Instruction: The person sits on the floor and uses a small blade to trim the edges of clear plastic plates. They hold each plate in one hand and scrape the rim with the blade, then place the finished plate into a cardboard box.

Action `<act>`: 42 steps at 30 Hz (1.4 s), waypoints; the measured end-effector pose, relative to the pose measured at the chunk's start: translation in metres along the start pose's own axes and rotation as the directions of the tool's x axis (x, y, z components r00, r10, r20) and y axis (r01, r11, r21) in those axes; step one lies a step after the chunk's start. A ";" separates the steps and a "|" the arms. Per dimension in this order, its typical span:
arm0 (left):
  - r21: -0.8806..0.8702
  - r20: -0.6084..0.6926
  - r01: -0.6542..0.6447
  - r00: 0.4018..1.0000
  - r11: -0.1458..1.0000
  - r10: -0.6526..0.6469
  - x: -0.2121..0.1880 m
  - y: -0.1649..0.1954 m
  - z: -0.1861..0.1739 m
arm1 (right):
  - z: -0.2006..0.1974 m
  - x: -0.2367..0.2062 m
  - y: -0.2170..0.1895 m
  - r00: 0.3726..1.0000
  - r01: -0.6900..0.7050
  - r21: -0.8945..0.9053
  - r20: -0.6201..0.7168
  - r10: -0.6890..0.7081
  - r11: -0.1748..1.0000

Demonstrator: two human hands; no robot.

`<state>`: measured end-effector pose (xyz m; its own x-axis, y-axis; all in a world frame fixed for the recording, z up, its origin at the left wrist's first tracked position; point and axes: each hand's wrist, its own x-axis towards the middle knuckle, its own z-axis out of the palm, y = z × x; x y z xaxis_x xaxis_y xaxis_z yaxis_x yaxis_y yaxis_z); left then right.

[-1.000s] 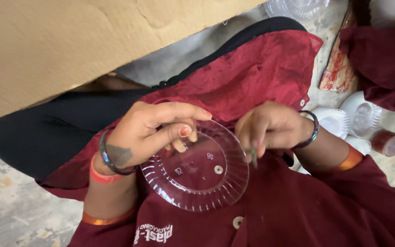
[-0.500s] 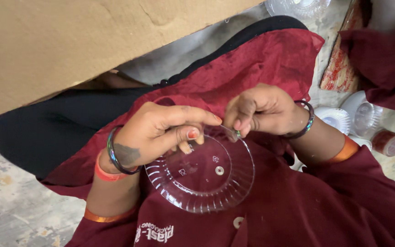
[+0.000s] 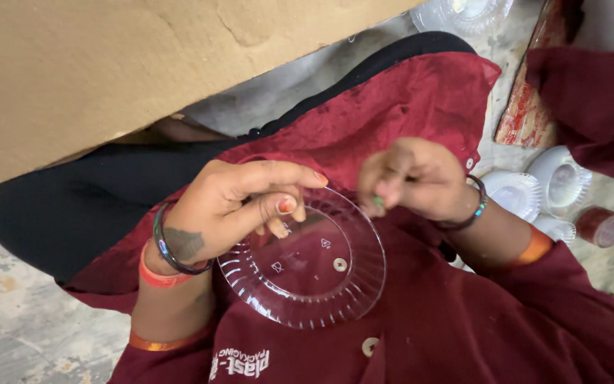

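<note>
A clear round plastic plate (image 3: pixel 314 274) with a ribbed rim rests over my lap, above my maroon shirt. My left hand (image 3: pixel 239 206) grips its near-left rim, thumb on top and fingers curled over the edge; black and orange bangles circle the wrist. My right hand (image 3: pixel 413 178) hovers at the plate's far right rim. Its fingertips are pinched on a small green piece (image 3: pixel 378 203), which is blurred by motion.
A big brown cardboard sheet (image 3: pixel 143 71) fills the upper left. White plastic plates (image 3: pixel 516 190) and bowls (image 3: pixel 563 174) lie on the floor at right, beside a small reddish jar (image 3: pixel 602 226). Another person's maroon sleeve (image 3: pixel 598 92) and a red-stained board (image 3: pixel 527 107) are at top right.
My right hand has moved up from the plate's right edge to its far rim. The left hand has kept its grip, and the plate has turned slightly.
</note>
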<state>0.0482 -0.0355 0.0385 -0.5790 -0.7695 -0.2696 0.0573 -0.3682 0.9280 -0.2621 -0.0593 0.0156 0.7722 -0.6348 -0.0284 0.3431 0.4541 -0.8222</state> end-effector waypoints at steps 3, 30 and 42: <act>0.019 -0.002 0.022 1.000 1.000 -0.022 0.000 0.002 0.002 | 0.001 0.010 0.003 0.997 -0.073 0.001 -0.007 0.073 0.997; -0.029 -0.056 0.064 0.996 0.998 -0.066 -0.014 -0.002 0.006 | 0.010 0.007 -0.005 0.996 -0.052 -0.203 0.054 0.065 0.978; -0.099 -0.219 0.022 0.975 0.995 -0.043 -0.025 0.000 0.001 | 0.018 -0.024 0.003 0.982 0.069 -0.267 0.190 -0.018 0.961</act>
<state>0.0618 -0.0155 0.0456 -0.3884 -0.8486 -0.3593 0.1252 -0.4349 0.8917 -0.2699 -0.0315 0.0237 0.8536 -0.5122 0.0949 0.2404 0.2258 -0.9440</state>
